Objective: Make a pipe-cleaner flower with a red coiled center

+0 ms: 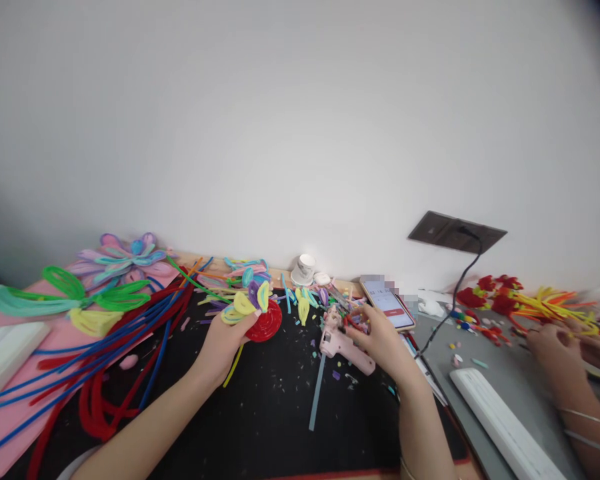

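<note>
- Nearest to my camera, 2 bare forearms (pixel 155 413) come up from the bottom edge, over a flat black mat (pixel 275 427).
- Left hand (pixel 223 343): I see its thumb and fingers pinch a fuzzy yellow-and-purple looped flower (pixel 243 305). So the flower is left of the middle, at the fingertips.
- Just by the thumb is a round red fuzzy coil (pixel 265 325). I can't tell if the hand grips it too or if it lies on the mat.
- Right hand (pixel 383 337): its fingers bend over a pale pink plastic glue gun (pixel 347 350). I can't tell if they pinch something or just hang close.
- A long thin grey glue stick (pixel 317 393) pokes out of the gun's back end.
- I think this is a reaching step: 1 hand holds the flower and the other is at the tools.
- Next, I guess, the right fingers need a firm grip away from the gun's tip, which may be hot. The left pinch should be soft, so no loops get squashed.
- A thin yellow stem (pixel 233 365) shows under the left hand, but the fingers hide whether it joins the flower.
- Blocky squares cover the spot beside a phone with a lit white screen (pixel 387 303).
- Another person's hands (pixel 555 347) are partly cut off at the right edge.
</note>
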Tool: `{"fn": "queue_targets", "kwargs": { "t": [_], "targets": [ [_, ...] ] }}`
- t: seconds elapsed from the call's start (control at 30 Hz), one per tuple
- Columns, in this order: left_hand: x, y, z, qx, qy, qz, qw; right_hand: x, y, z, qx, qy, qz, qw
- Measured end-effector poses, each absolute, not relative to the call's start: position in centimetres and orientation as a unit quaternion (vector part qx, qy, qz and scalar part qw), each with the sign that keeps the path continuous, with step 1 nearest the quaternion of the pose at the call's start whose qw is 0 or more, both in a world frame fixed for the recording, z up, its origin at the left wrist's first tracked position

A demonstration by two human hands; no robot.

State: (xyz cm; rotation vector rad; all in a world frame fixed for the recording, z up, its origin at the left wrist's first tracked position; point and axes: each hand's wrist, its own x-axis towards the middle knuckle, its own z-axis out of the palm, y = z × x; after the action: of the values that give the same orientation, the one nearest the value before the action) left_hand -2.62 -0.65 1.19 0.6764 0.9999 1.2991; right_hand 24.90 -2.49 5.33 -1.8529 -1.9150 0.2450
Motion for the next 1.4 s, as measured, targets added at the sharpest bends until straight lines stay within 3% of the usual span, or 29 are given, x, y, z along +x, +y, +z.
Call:
{"fn": "queue_targets", "kwargs": {
  "t": [0.17,0.47,0.7,0.87,1.17,1.4],
  "targets": [
    [-2.4,-1.0,1.6,0.282,0.445,0.555,0.644,21.3,0.7,6.7,-0.643,-0.733,0.094,0.199],
    [-2.5,-0.9,0.9,0.295,0.418,0.550,0.660,16.9,5.1,3.5,-0.632,-0.748,0.102,0.173],
    [-2.5,-0.8,0.8,0.295,0.433,0.539,0.659,17.8,3.9,6.8,-0.635,-0.696,0.148,0.300],
    [-2.5,-1.0,0.8,0.316,0.423,0.525,0.667,16.3,1.7,6.7,-0.528,-0.584,0.428,0.444],
    [-2.3,-1.1,0.6,0.335,0.415,0.516,0.670,14.4,1.2,3.8,-0.544,-0.519,0.475,0.458],
    [-2.3,-0.9,0.2,0.381,0.415,0.523,0.639,14.2,1.0,4.4,-0.582,-0.571,0.389,0.429]
  ]
}}
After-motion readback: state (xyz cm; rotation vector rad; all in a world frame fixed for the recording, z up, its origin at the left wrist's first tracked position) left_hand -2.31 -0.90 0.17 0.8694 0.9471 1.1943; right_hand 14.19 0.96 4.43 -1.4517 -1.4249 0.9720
